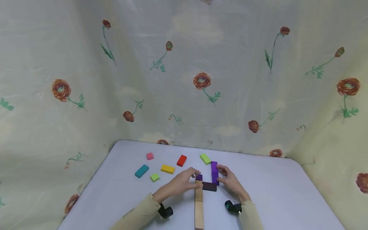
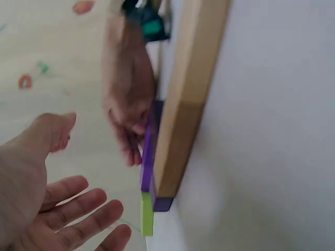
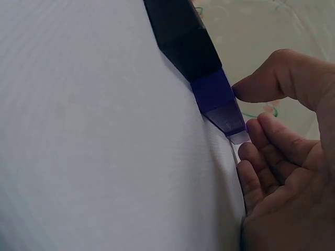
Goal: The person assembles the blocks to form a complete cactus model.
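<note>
Two tan wooden blocks (image 1: 199, 214) lie end to end in a line on the white table, with a small dark purple block (image 1: 199, 177) at the far end. A dark brown block (image 1: 210, 187) runs crosswise to their right. From its right end, two purple blocks (image 1: 214, 172) form a line leading away. My right hand (image 1: 231, 184) is beside these purple blocks, its thumb and fingertips at their right side. Over the tan line hovers my left hand (image 1: 182, 182); in the left wrist view its fingers (image 2: 84, 201) are spread and hold nothing.
A lime block (image 1: 205, 158) lies just beyond the purple pair. To the left are loose red (image 1: 181, 160), yellow (image 1: 168, 169), small lime (image 1: 154, 177), teal (image 1: 141, 171) and pink blocks (image 1: 149, 156). A flowered curtain (image 1: 184, 95) hangs behind the table (image 1: 276, 198).
</note>
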`<state>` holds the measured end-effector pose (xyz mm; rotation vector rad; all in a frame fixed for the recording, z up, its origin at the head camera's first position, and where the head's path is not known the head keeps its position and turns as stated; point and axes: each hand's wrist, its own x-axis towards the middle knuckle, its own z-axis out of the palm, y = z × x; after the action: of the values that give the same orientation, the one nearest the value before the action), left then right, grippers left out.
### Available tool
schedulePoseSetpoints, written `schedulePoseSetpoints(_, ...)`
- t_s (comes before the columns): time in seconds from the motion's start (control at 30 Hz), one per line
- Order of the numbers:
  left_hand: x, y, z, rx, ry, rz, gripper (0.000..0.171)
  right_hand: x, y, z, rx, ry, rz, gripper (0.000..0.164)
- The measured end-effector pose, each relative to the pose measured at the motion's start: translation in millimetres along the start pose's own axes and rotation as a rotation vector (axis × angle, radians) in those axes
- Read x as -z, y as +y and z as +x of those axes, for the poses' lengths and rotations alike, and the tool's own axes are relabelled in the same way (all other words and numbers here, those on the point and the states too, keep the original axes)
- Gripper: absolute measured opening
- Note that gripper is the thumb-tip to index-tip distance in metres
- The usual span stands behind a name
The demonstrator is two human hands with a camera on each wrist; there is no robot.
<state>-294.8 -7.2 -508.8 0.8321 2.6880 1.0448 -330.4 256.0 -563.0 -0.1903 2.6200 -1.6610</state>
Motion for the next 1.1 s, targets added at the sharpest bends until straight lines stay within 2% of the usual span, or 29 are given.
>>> schedulePoseSetpoints(0.13,13.3,-6.9,32.5,0.007,0.129,-0.083,0.052,0,0,2,-0.001,-0.001,-0.009,0.063)
schedulePoseSetpoints(0.23,21.0,-11.5,55.2,-0.008,0.187,-0.121,0.049,1,0,3,-0.01,-0.004,-0.012,0.063)
schedulePoseSetpoints(0.37,21.9,-15.2,81.5,0.014,0.224,-0.158,0.051,1,0,2,-0.035,-0.004,-0.019,0.063)
schedulePoseSetpoints(0.5,12.0,-17.6,100.5,0.101,0.216,-0.15,0.056,0,2,1,-0.052,0.003,-0.023,0.063)
schedulePoseSetpoints(0.67,-3.5,-20.3,115.9,0.194,0.177,-0.092,0.064,-1,1,-2,-0.043,0.005,-0.013,0.062)
schedulePoseSetpoints(0.93,-13.7,-21.2,128.2,0.253,0.186,-0.016,0.068,-3,-2,-2,-0.032,0.002,-0.019,0.061)
schedulePoseSetpoints(1.1,-16.6,-18.5,131.7,0.261,0.178,0.013,0.066,-2,1,1,-0.031,0.005,-0.035,0.061)
